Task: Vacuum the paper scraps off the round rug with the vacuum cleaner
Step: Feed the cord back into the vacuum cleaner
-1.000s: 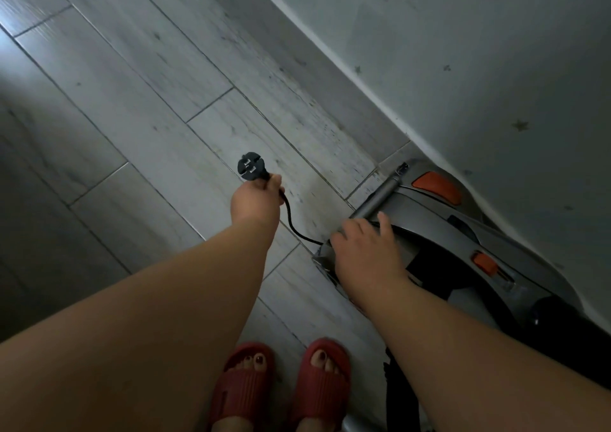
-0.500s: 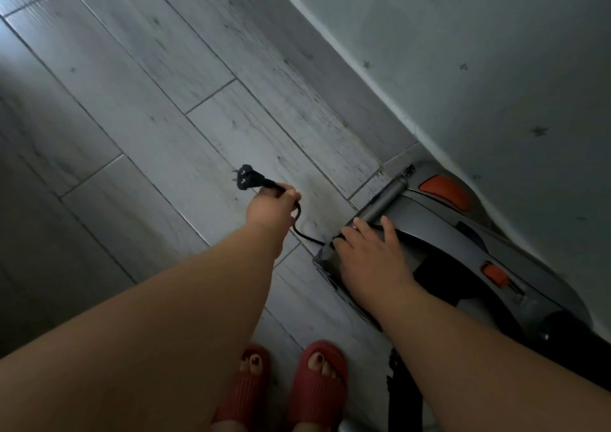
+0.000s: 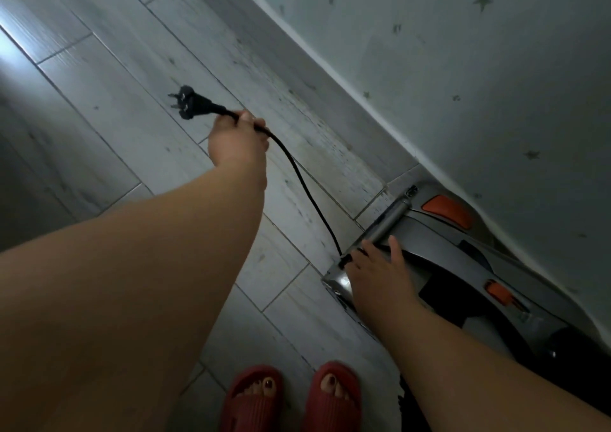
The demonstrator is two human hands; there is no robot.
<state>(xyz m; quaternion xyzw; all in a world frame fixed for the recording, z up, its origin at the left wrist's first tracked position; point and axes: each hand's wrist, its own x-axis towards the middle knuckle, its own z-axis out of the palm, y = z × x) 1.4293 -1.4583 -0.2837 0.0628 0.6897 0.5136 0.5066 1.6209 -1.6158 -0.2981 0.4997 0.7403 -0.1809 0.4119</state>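
A grey canister vacuum cleaner (image 3: 463, 266) with orange buttons lies on the floor against the wall at the right. My right hand (image 3: 380, 273) rests flat on its rear end, fingers straight, next to where the black cord (image 3: 307, 193) comes out. My left hand (image 3: 236, 140) grips the cord just behind the black plug (image 3: 190, 102), held above the floor to the left of the vacuum. The cord hangs in a curve between my two hands. No rug or paper scraps are in view.
Grey wood-look floor tiles (image 3: 115, 84) stretch to the left and far side. A pale wall (image 3: 463, 68) with small star marks and a baseboard runs diagonally on the right. My feet in red slippers (image 3: 291, 398) stand at the bottom.
My left hand has pulled the plug up and away from the vacuum, drawing out more cord. My right hand has stayed pressed on the vacuum's rear.
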